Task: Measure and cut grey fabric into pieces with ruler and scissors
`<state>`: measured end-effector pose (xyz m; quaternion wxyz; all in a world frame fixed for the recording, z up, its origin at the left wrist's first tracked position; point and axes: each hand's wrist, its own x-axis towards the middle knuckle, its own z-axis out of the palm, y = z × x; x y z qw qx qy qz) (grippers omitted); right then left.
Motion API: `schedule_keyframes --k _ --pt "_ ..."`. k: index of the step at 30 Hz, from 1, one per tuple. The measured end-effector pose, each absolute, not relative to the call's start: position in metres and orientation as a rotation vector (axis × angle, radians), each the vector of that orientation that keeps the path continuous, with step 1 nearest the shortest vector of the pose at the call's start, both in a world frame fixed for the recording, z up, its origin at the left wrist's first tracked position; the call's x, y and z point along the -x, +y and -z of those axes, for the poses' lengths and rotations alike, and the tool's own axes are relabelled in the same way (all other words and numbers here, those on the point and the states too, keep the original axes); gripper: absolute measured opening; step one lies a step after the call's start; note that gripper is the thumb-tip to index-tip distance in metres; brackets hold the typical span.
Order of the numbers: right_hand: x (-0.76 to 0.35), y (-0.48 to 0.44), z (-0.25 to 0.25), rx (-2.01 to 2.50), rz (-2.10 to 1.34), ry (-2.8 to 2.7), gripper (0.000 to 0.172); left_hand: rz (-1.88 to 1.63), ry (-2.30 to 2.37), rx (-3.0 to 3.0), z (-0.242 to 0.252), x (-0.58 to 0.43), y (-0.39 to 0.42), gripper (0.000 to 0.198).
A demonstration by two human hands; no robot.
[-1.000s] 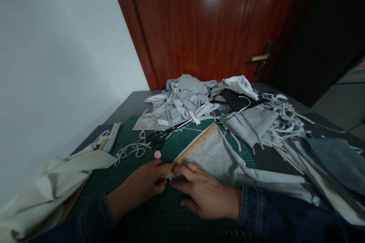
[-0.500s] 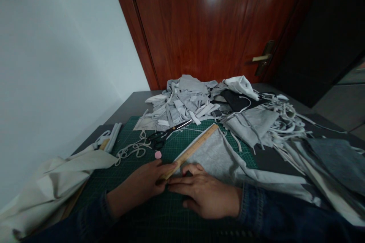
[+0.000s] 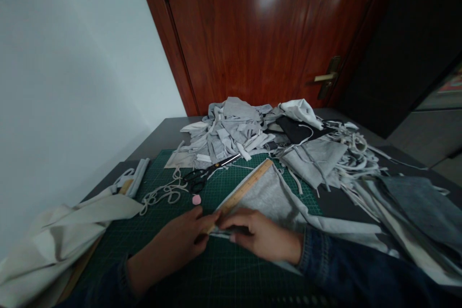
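Qty: 2 hands (image 3: pixel 169 243) (image 3: pixel 263 236), 1 ruler (image 3: pixel 241 192)

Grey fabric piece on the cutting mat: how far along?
Looks done: a heap of cut grey strips behind the cutting mat. In hand: left hand and right hand at the end of a wooden ruler on the grey fabric piece. Left: dark grey fabric pieces at right, apparently uncut; scissors lie aside.

We are holding the lower end of a wooden ruler (image 3: pixel 241 192) with our left hand (image 3: pixel 169 240), the ruler slanting across grey fleece fabric (image 3: pixel 269 197), while our right hand (image 3: pixel 262 236) is pinching something thin at the fabric's edge, perhaps a marker.
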<state>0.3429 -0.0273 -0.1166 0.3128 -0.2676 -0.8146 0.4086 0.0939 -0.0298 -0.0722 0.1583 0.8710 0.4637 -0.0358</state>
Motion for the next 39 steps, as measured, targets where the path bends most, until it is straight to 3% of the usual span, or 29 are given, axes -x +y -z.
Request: schedule_keyframes --k 5,10,25,33,39 --pt "-0.34 -0.031 0.118 0.713 -0.805 -2.274 0.042 0.134 1.384 -2.478 0.076 -0.098 -0.031 0.057" --pt "-0.339 -0.033 0.114 0.631 -0.695 -2.412 0.033 0.096 1.391 -2.496 0.082 -0.099 -0.03 0.055" --pt "-0.339 -0.027 0.104 0.707 -0.796 -2.452 0.029 0.088 1.392 -2.519 0.108 -0.088 -0.023 0.073" --pt "-0.34 -0.03 0.101 0.716 -0.826 -2.439 0.027 0.115 1.398 -2.481 0.101 -0.093 -0.023 0.069" --pt "-0.346 -0.024 0.109 0.801 -0.839 -2.275 0.046 0.13 1.447 -2.42 0.088 -0.095 -0.028 0.068"
